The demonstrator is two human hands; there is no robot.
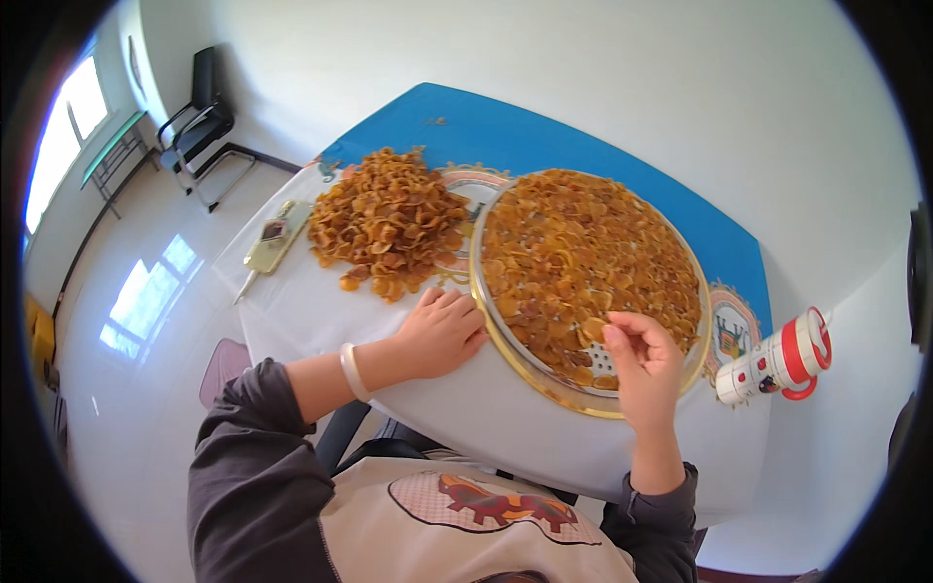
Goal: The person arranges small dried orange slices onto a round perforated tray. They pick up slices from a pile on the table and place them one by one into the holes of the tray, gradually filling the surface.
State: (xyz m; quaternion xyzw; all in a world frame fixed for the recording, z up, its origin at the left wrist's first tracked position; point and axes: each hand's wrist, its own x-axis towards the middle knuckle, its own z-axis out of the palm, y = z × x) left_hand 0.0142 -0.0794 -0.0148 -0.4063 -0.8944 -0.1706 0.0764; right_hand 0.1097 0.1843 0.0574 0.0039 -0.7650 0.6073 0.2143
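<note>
A round, perforated metal tray [503, 331] with a raised rim rests on a gold-edged round base and holds a spread layer of thin, amber-brown dried slices [583, 240]. Over its near right part, my right hand [645, 361] pinches one slice [594, 331] between thumb and forefinger; some holes of the tray show just below. Left of the tray, my left hand [444, 331] lies on the white tablecloth with its fingers bent, close to the tray's rim; whether anything is under the fingers is hidden. Beyond it stands a heaped pile of similar slices [386, 218].
A phone in a pale green case [280, 237] with a white cable lies left of the pile. A red and white cup with a handle [776, 361] stands at the table's right edge. A black chair [204, 127] is by the far wall, and a few crumbs lie on the blue cloth [525, 131].
</note>
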